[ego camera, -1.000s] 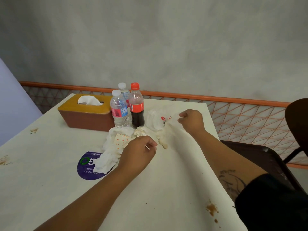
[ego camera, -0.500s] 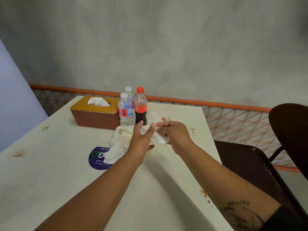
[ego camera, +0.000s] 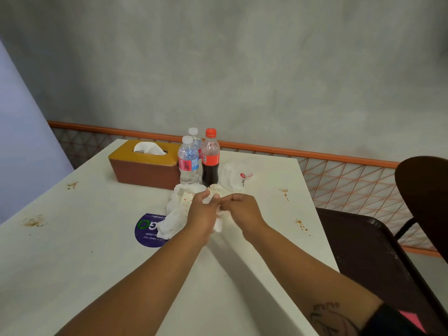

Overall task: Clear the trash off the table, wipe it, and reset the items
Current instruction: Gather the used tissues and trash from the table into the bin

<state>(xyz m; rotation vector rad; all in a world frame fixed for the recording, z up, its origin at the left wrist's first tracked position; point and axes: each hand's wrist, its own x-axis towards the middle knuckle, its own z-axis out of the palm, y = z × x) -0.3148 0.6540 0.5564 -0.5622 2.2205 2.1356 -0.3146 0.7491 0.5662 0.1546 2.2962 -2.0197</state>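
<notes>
On the white table point(ego camera: 121, 275), a pile of crumpled white tissues and a spotted wrapper point(ego camera: 175, 212) lies in front of the bottles. My left hand point(ego camera: 202, 213) and my right hand point(ego camera: 240, 209) meet just right of the pile. Together they grip a white tissue wad point(ego camera: 218, 226), which is mostly hidden by the fingers. A crumpled white plastic bag point(ego camera: 234, 174) with a red logo lies behind my right hand. Brown stains point(ego camera: 283, 193) mark the tabletop.
Two water bottles point(ego camera: 188, 163) and a cola bottle point(ego camera: 210, 161) stand behind the pile, with a brown tissue box point(ego camera: 145, 166) to their left. A round purple sticker point(ego camera: 145, 230) is stuck on the table. A dark chair point(ego camera: 368, 243) stands at the right edge.
My hands came together from apart: the right hand left the plastic bag and the left hand rose from the pile. Both now hold a white wad between them.
</notes>
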